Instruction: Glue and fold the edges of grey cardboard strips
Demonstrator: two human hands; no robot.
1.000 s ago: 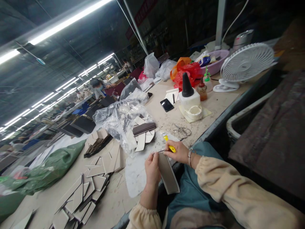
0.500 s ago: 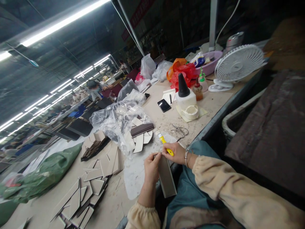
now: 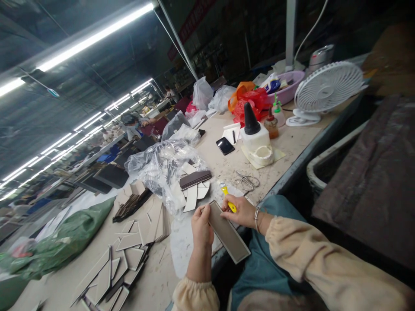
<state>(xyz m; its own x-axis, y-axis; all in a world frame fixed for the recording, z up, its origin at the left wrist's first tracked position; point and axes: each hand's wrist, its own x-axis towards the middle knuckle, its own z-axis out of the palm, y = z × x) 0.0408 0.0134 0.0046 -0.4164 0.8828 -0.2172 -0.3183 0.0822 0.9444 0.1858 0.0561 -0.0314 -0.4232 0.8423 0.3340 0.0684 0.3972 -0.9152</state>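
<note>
A long grey-brown panel with a pale border (image 3: 231,235) slants down over my lap. My left hand (image 3: 202,226) pinches its upper left corner. In my right hand (image 3: 239,211) is a yellow-handled tool (image 3: 225,191) with a pale metal head pointing up and away; this hand's fingertips also rest at the panel's upper right edge. Beyond my hands lie a stack of dark brown strips (image 3: 195,180) and loose pale pieces (image 3: 191,198). Metal scissors (image 3: 248,181) lie on the table above my right hand.
A white glue bottle with black nozzle (image 3: 254,134), phone (image 3: 225,146) and white fan (image 3: 327,88) stand or lie farther back. Clear plastic bags (image 3: 158,166) are left of centre. Bordered panels (image 3: 113,268) pile at the lower left. A person (image 3: 132,125) is in the distance.
The panel has swung so its lower end points farther right, and more of its face shows. My left hand has moved slightly left and up. My right hand has shifted slightly right, still holding the tool.
</note>
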